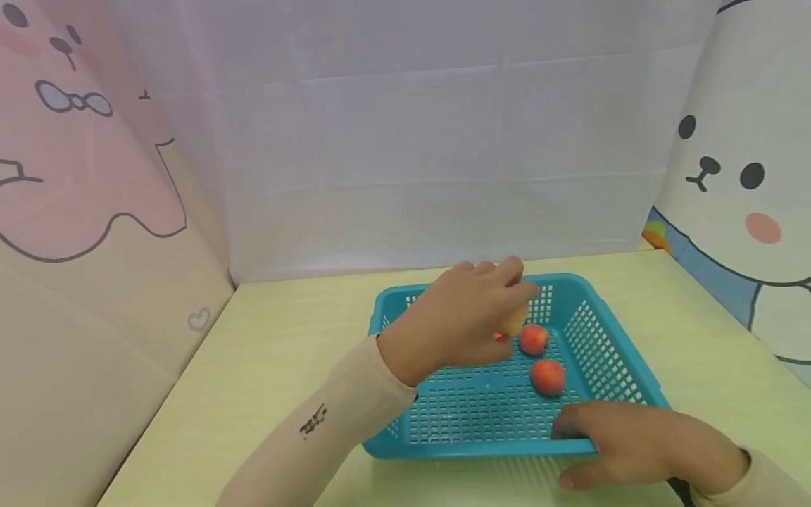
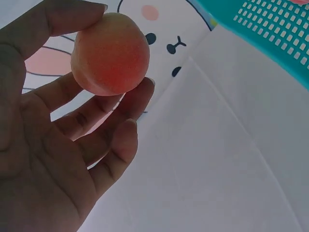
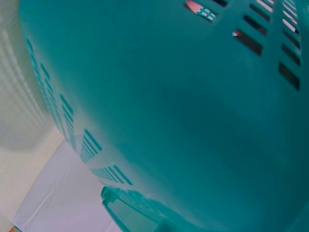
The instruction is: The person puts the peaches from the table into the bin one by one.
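My left hand [image 1: 462, 317] is over the blue-green plastic basket [image 1: 488, 448], pinching a yellow-red peach [image 2: 112, 54] between thumb and fingertips. The hand covers part of this peach in the head view. Two more peaches lie on the basket floor, one red peach [image 1: 533, 339] towards the back and another peach [image 1: 548, 377] nearer me. A small red patch shows beside the left hand, the rest of it hidden. At the near right corner, my right hand [image 1: 640, 443] grips the basket rim, fingers over the inside and thumb outside. The basket wall [image 3: 159, 106] fills most of the right wrist view.
The basket stands on a pale yellow-green table [image 1: 298, 352]. Behind it hangs a white cloth [image 1: 405, 141]. Cloths printed with a pink cartoon animal [image 1: 82, 162] and a white cartoon bear [image 1: 728, 204] flank the table on left and right.
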The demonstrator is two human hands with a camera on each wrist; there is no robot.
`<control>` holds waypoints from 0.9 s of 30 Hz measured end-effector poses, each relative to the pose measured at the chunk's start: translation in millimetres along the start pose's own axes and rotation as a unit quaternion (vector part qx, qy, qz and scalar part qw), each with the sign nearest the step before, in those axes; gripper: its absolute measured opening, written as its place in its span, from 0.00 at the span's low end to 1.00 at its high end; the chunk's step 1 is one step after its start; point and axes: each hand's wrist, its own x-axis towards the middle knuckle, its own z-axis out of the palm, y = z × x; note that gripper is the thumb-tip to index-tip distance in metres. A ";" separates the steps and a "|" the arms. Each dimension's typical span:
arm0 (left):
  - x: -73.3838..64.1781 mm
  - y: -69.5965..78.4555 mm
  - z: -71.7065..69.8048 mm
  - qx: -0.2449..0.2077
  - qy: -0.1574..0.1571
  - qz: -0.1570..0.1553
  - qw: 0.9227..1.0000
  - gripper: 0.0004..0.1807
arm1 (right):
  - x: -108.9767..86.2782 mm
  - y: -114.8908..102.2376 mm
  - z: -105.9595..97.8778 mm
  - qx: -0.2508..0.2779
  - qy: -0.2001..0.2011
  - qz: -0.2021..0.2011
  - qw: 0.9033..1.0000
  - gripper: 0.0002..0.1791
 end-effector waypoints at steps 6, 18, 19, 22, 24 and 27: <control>27.6 1.0 26.8 -0.018 -0.082 -0.030 0.996 0.11 | -1.3 2.3 1.5 -0.013 0.008 -0.013 1.000 0.22; 42.2 4.7 79.8 -0.108 -0.236 -0.066 0.963 0.15 | -0.1 1.7 2.8 -0.026 0.017 -0.027 0.999 0.23; 42.2 4.8 82.0 -0.117 -0.242 -0.068 0.961 0.16 | -0.1 1.3 2.3 -0.025 0.016 -0.023 0.999 0.23; 41.1 5.2 89.8 -0.126 -0.249 -0.071 0.958 0.19 | -0.7 1.4 2.3 -0.031 0.020 -0.029 0.999 0.23; 40.4 5.8 94.7 -0.122 -0.255 -0.069 0.957 0.18 | -0.9 1.9 2.5 -0.031 0.021 -0.029 0.999 0.23; 39.6 7.4 99.2 -0.116 -0.275 -0.078 0.951 0.14 | -0.7 2.6 3.1 -0.028 0.020 -0.025 0.999 0.23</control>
